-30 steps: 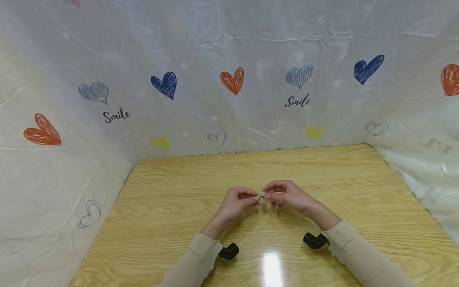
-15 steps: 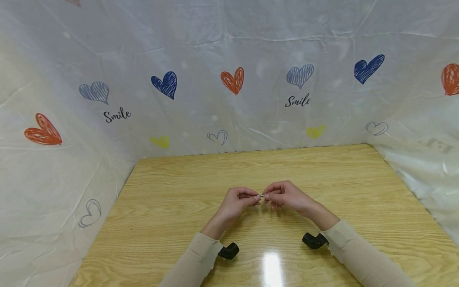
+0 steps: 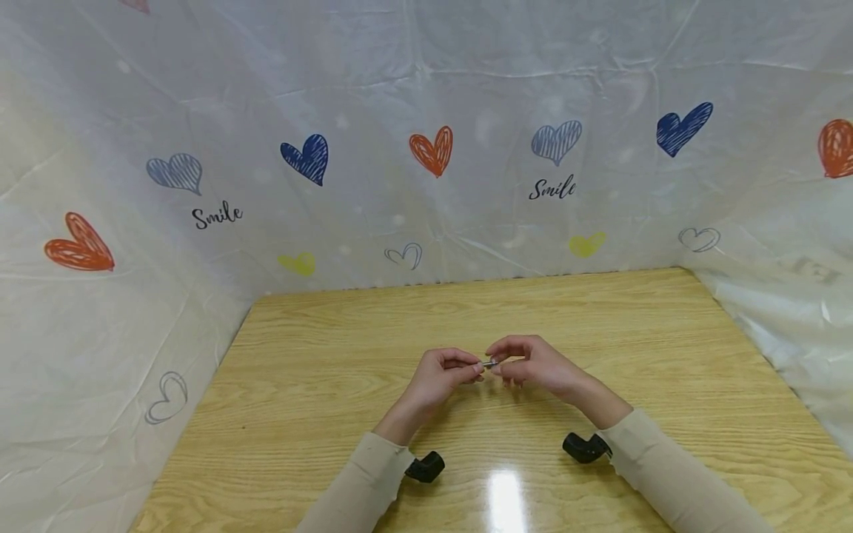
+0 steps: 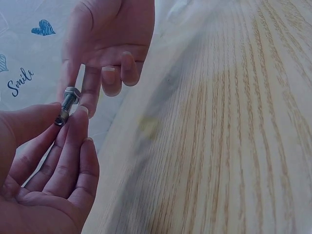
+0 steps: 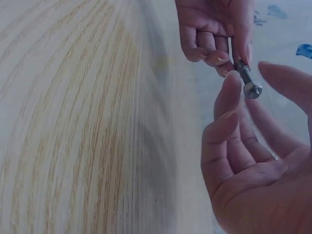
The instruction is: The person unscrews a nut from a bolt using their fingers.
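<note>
The left hand [image 3: 435,379] pinches one end of a small, silver-grey metal threaded bolt [image 4: 68,103] between thumb and fingers, holding it above the pale wood-grained table [image 3: 333,370]. Around its far end, where a silver hexagonal nut [image 5: 252,90] sits, the right hand [image 3: 541,366] has thumb and fingers spread apart. I'd guess it's light, rigid, hardly fragile, a bit slick; best pinched by the nut's flats.
</note>
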### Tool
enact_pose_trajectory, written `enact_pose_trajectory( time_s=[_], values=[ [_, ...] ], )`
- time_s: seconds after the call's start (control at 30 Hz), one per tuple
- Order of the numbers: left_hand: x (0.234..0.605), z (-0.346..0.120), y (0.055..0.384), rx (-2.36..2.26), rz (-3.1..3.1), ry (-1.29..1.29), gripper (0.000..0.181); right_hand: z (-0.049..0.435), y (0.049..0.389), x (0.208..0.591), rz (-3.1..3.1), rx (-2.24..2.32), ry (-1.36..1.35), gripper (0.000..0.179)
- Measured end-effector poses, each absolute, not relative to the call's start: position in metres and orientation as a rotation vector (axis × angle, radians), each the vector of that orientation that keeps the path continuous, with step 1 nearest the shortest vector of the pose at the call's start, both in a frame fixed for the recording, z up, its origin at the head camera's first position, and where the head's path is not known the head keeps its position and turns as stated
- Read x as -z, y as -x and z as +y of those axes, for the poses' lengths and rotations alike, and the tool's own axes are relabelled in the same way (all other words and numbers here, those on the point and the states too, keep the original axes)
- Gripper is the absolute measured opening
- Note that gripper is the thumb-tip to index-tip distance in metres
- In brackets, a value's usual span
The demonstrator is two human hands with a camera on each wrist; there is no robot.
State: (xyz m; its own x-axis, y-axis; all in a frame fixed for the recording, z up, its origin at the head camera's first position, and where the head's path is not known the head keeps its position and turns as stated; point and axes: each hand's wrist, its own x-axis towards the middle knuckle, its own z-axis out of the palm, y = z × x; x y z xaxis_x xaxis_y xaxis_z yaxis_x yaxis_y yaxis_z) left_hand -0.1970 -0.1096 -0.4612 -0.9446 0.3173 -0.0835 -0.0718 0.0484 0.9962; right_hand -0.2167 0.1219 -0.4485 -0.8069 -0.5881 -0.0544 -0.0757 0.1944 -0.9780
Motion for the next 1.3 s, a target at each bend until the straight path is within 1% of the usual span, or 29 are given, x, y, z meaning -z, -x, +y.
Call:
enact_pose_trajectory(
  time_s=[0.1, 0.3, 0.53, 0.67, 0.83, 1.0, 1.3],
  values=[
    [0.4612, -0.1098, 0.1967, -1.973, 2.053, -0.245, 0.017, 0.1204, 0.2168, 0.448, 2.068, 1.625, 0.582, 0.038],
    [0.4615, -0.1101, 0.196, -1.97, 2.064, -0.252, 0.017, 0.1172, 0.2174, 0.4502, 2.073, 1.612, 0.525, 0.029],
    [0.4619, -0.1104, 0.1962, -1.976, 2.058, -0.259, 0.017, 0.1184, 0.2161, 0.4474, 2.073, 1.631, 0.571, 0.025],
    [0.4624, -0.1104, 0.1971, -1.985, 2.046, -0.247, 0.017, 0.1192, 0.2159, 0.4458, 2.073, 1.646, 0.581, 0.03],
    [0.4619, -0.1105, 0.1969, -1.981, 2.055, -0.247, 0.018, 0.1199, 0.2161, 0.4455, 2.077, 1.636, 0.522, 0.039],
    [0.4615, -0.1103, 0.1965, -1.98, 2.069, -0.256, 0.018, 0.1199, 0.2159, 0.4439, 2.083, 1.629, 0.464, 0.042],
    [0.4617, -0.1097, 0.1961, -1.971, 2.078, -0.268, 0.018, 0.1199, 0.2143, 0.4417, 2.052, 1.661, 0.478, 0.032]
  ],
)
